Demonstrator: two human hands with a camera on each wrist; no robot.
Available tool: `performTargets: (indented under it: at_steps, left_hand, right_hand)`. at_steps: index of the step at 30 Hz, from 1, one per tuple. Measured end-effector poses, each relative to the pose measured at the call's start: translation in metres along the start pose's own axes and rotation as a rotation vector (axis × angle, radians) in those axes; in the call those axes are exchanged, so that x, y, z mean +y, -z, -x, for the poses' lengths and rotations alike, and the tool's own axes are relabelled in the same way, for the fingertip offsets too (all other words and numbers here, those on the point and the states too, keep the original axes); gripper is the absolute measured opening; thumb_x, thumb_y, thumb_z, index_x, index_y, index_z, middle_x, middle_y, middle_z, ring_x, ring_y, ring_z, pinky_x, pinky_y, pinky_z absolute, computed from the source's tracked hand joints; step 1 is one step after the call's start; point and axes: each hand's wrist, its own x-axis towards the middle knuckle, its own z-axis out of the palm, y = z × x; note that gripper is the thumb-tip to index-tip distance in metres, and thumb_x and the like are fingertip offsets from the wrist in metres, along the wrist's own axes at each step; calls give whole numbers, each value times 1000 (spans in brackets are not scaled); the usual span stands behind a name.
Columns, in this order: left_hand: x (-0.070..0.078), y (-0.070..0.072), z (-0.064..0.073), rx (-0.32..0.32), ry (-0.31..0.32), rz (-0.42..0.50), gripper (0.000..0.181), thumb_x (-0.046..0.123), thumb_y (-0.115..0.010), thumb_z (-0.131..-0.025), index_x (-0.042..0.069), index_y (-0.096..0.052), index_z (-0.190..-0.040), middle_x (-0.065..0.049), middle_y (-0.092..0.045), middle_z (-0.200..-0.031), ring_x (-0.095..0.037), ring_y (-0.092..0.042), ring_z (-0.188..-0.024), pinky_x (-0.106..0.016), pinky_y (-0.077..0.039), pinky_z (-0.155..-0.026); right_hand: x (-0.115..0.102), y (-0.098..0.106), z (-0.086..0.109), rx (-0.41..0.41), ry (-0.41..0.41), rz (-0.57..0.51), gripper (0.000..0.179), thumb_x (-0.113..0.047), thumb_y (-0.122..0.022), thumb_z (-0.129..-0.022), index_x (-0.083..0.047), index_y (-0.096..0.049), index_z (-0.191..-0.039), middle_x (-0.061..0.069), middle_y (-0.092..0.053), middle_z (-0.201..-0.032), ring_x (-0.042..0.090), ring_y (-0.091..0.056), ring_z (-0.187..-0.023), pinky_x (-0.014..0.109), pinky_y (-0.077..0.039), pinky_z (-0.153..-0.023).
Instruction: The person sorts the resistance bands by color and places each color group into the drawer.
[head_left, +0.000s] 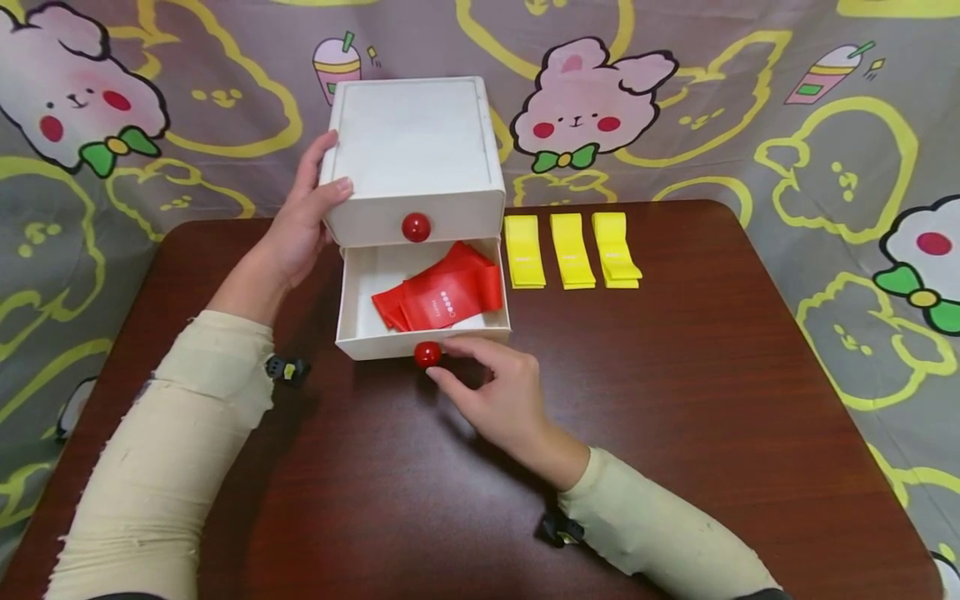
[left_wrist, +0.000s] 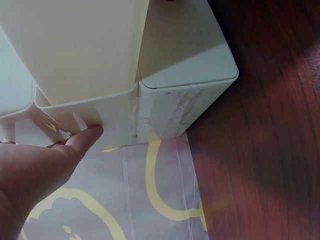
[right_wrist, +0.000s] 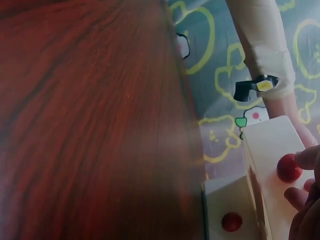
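A white two-drawer cabinet [head_left: 416, 137] stands at the back of the table, its lower drawer [head_left: 356, 333] pulled out. Inside that drawer lie folded red bands [head_left: 442, 292] with white printing. My left hand [head_left: 296, 221] holds the cabinet's left side, thumb and a fingertip over the top edge; the other fingers are hidden. In the left wrist view, the left hand [left_wrist: 45, 165] touches the white casing. My right hand [head_left: 506, 396] has thumb and index finger around the lower red knob [head_left: 427, 354]. The right wrist view shows fingertips [right_wrist: 306, 159] at a red knob [right_wrist: 289, 168].
Three folded yellow bands [head_left: 573, 252] lie in a row right of the cabinet. The upper drawer, with its own red knob [head_left: 416, 227], is closed. A patterned cloth [head_left: 705, 108] hangs behind the dark wooden table [head_left: 712, 358].
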Motion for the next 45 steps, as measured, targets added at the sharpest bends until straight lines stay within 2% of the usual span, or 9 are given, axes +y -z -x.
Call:
performTargets:
  at_steps: [7, 14, 18, 24, 29, 39, 45]
  left_hand:
    - [-2, 0, 0, 2, 0, 10, 67, 38, -53, -97, 43, -18, -155, -1, -14, -159, -29, -39, -128, -42, -39, -95]
    - [-1, 0, -1, 2, -5, 9, 67, 37, -53, -97, 43, -19, -155, 0, -15, -158, -29, -39, -127, -43, -39, -96]
    - [-1, 1, -1, -1, -12, 26, 67, 36, -53, -97, 42, -19, -155, -1, -15, -158, -28, -40, -126, -41, -40, -94]
    - [-1, 0, -1, 3, -14, 66, 66, 33, -52, -97, 40, -21, -155, -2, -16, -157, -28, -44, -122, -38, -42, -89]
    - [-1, 0, -1, -3, -4, 48, 67, 35, -52, -97, 41, -19, -155, 0, -14, -158, -28, -39, -126, -41, -39, -94]
    - [-1, -1, 0, 1, 0, 66, 66, 34, -52, -97, 41, -20, -155, 0, -14, -158, -28, -39, -126, -41, -38, -93]
    - [-2, -1, -1, 5, -21, 94, 66, 30, -52, -98, 39, -21, -155, -1, -16, -157, -27, -47, -117, -37, -43, -87]
  right_hand:
    - [1, -10, 1, 4, -19, 11, 29, -23, -87, -79, -10, -77, -103, -5, -74, -97, 10, -63, -72, 32, -50, -56]
    - [2, -14, -1, 36, 2, 6, 26, -19, -87, -79, -8, -78, -101, -2, -75, -96, 14, -68, -78, 33, -53, -58]
    - [4, -14, -5, 62, 16, 9, 26, -17, -87, -78, -7, -78, -101, 0, -75, -96, 11, -69, -82, 31, -54, -61]
    - [10, -16, -16, 87, 24, 29, 26, -18, -86, -79, -7, -79, -101, 0, -75, -95, 8, -69, -86, 31, -54, -64]
    - [18, -20, -26, 102, 26, 30, 26, -18, -86, -80, -6, -79, -102, 1, -75, -96, 9, -69, -87, 34, -55, -68]
    - [32, -30, -47, 137, -12, 30, 28, -20, -86, -80, -6, -78, -103, 2, -75, -95, 8, -69, -87, 37, -55, -70]
    - [40, -35, -60, 148, -55, 48, 29, -24, -86, -81, -8, -79, -104, -1, -75, -96, 6, -68, -87, 30, -53, -66]
